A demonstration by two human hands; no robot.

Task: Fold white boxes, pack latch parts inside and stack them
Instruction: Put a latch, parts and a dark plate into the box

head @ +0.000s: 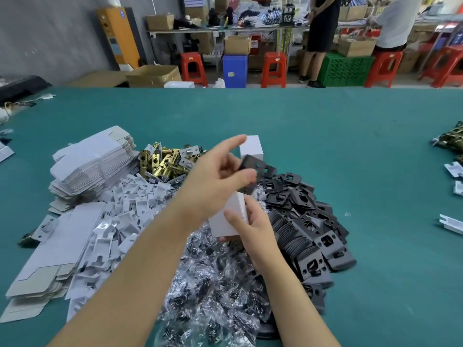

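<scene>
white box (226, 217) — gripped by right hand (253, 225) | left hand (215, 176) pinches black plate (255, 169) above it

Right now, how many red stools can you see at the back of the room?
4, maybe more hidden. One red stool stands left of the blue bin, one right of it, one right of the green crate, one at the far right edge.
</scene>
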